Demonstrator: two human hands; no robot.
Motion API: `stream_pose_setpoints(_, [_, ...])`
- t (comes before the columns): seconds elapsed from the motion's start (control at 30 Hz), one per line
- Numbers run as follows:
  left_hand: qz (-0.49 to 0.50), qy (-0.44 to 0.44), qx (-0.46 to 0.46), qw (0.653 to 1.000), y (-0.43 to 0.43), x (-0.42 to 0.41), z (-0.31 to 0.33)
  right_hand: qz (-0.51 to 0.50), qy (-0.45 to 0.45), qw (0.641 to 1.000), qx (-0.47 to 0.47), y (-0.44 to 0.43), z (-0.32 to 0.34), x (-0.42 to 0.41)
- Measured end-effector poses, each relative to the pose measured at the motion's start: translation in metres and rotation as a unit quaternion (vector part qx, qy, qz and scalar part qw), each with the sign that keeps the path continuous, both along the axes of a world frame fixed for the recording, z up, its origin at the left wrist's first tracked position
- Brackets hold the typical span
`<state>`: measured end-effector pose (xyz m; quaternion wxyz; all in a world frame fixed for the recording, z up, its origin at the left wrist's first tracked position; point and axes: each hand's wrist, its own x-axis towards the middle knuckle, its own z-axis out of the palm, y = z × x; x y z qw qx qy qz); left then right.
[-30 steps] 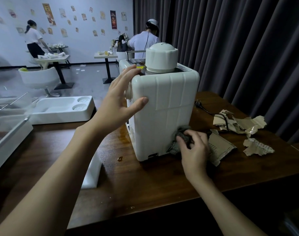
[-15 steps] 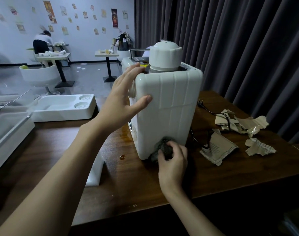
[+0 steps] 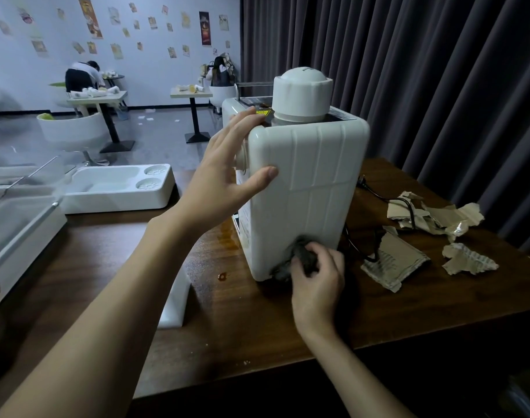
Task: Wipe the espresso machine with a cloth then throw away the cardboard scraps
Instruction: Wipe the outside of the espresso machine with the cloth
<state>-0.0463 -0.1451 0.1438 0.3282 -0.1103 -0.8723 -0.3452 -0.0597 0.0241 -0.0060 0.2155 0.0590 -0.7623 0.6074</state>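
At machine [image 3: 305, 188] base, right hand [image 3: 316, 277] presses cloth [image 3: 299, 256]; scraps [image 3: 432, 233] near table edge

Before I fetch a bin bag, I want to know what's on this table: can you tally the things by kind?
Espresso machine: 1
Dark cloth: 1
Cardboard scraps: 3 clumps at least; the far one may be several pieces
White foam tray: 1
White foam strip: 1
Black power cord: 1
Total: 8
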Motion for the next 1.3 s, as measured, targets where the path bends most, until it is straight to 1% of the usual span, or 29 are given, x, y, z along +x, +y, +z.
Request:
stream_pose_setpoints(0.17, [0.004,-0.006,0.001,1.0,0.003,0.002,0.002,-0.088,-0.012,0.996,-0.013,0.032,0.009,-0.037])
stream_pose_setpoints(0.27, [0.004,-0.005,0.002,1.0,0.004,0.003,0.001,-0.092,0.004,0.996,-0.015,0.032,0.008,-0.037])
stream_pose_setpoints(0.4, [0.003,-0.002,0.003,1.0,0.003,0.002,0.001,-0.051,0.035,0.998,-0.008,0.012,0.005,-0.015])
stream_pose_setpoints(0.57, [-0.003,0.0,0.003,1.0,0.003,0.002,0.0,0.022,0.117,0.991,0.058,-0.028,0.0,0.024])
stream_pose_setpoints(0.7, [-0.006,-0.011,0.003,1.0,0.003,0.003,0.001,0.055,0.141,0.984,0.09,-0.026,0.003,0.023])
stream_pose_setpoints(0.77, [-0.006,-0.01,-0.001,1.0,0.003,0.005,0.002,0.038,0.119,0.99,0.064,-0.015,0.007,0.013])
stream_pose_setpoints(0.83, [-0.01,-0.014,0.001,1.0,0.003,0.006,0.004,0.015,0.07,0.997,0.018,-0.001,0.016,0.001])
stream_pose_setpoints(0.93, [0.001,-0.026,0.01,1.0,0.009,0.012,0.003,0.039,0.011,0.999,-0.003,0.022,0.026,-0.007])
stream_pose_setpoints(0.97, [0.023,-0.013,0.011,1.0,0.013,0.016,-0.001,0.062,-0.001,0.998,-0.005,0.03,0.028,-0.006])
stream_pose_setpoints(1.03, [0.095,0.082,0.006,0.992,0.025,0.029,-0.015,0.116,-0.024,0.993,-0.028,0.045,0.031,0.0])
stream_pose_setpoints(1.07, [0.127,0.132,0.017,0.983,0.033,0.038,-0.024,0.146,-0.039,0.987,-0.053,0.052,0.033,0.004])
stream_pose_setpoints(1.1, [0.136,0.148,0.044,0.979,0.04,0.046,-0.035,0.174,-0.052,0.98,-0.081,0.058,0.036,0.007])
stream_pose_setpoints(1.13, [0.116,0.121,0.085,0.982,0.047,0.053,-0.044,0.199,-0.063,0.972,-0.106,0.064,0.041,0.011])
stream_pose_setpoints(1.2, [0.062,-0.011,0.162,0.985,0.06,0.062,-0.058,0.244,-0.073,0.958,-0.135,0.071,0.049,0.016])
stream_pose_setpoints(1.27, [-0.008,-0.133,0.217,0.967,0.071,0.065,-0.068,0.276,-0.054,0.95,-0.133,0.075,0.056,0.021])
stream_pose_setpoints(1.3, [-0.049,-0.169,0.243,0.954,0.076,0.066,-0.068,0.283,-0.037,0.951,-0.121,0.075,0.06,0.024])
